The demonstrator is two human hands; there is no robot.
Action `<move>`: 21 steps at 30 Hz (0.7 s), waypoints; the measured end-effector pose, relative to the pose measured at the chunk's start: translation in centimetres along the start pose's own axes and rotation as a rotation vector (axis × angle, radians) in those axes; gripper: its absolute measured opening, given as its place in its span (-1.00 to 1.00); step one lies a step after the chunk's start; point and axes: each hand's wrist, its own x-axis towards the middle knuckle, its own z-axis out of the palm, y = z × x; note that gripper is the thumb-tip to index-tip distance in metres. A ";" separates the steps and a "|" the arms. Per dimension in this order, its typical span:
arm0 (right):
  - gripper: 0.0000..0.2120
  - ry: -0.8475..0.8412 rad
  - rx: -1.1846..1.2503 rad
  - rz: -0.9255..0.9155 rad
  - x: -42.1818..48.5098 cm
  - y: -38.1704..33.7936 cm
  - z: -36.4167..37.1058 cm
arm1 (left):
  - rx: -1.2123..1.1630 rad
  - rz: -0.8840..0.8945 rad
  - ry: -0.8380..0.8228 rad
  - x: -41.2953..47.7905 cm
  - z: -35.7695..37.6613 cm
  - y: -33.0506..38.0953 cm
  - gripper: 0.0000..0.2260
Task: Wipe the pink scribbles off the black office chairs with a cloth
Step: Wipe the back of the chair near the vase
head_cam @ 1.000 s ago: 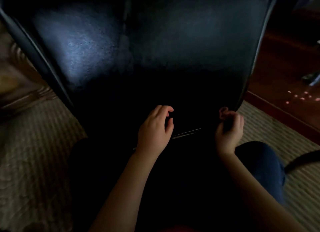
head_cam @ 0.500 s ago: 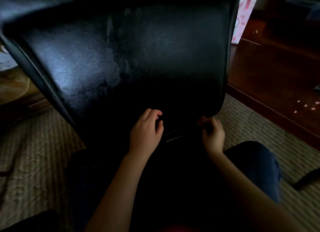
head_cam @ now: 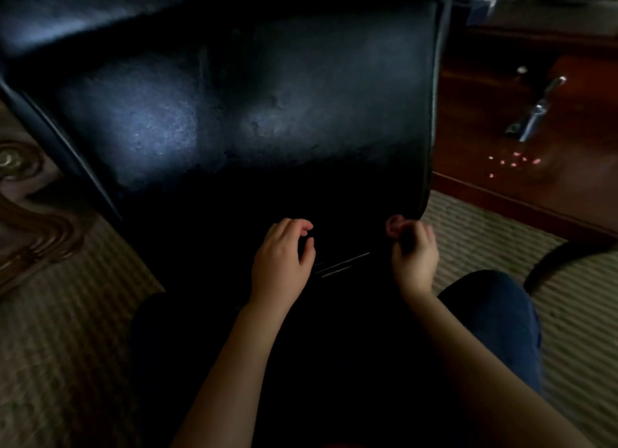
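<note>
The black office chair's backrest (head_cam: 234,113) fills the upper view, its leather shiny and scuffed; I make out no pink marks on it in this dim light. My left hand (head_cam: 282,260) sits at the dark base of the backrest with curled fingers, beside a thin metal strip (head_cam: 344,265). Whether it holds anything is lost in shadow. My right hand (head_cam: 414,250) is curled at the backrest's lower right corner and seems to grip its edge. No cloth shows.
Striped beige carpet (head_cam: 67,347) lies on both sides. At right is a dark wood floor (head_cam: 485,129) with small pink light spots (head_cam: 515,161) and a chrome part (head_cam: 535,109). A black curved chair leg (head_cam: 551,263) is beside my blue-trousered knee (head_cam: 491,313).
The backrest swung left in the view, then back to the right. Both hands kept their places at its base.
</note>
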 end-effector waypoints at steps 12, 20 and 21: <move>-0.84 0.630 0.038 0.252 -2.1 0.6 -3.3 | -0.253 0.310 -0.162 3.4 2.4 0.1 -0.86; -0.87 0.599 0.028 0.745 -5.8 2.5 -2.4 | -0.435 0.467 -0.230 4.5 4.2 -0.6 -0.84; -0.88 0.707 0.036 0.804 -5.7 2.5 -3.2 | -0.447 0.473 -0.236 4.6 4.3 -0.9 -0.85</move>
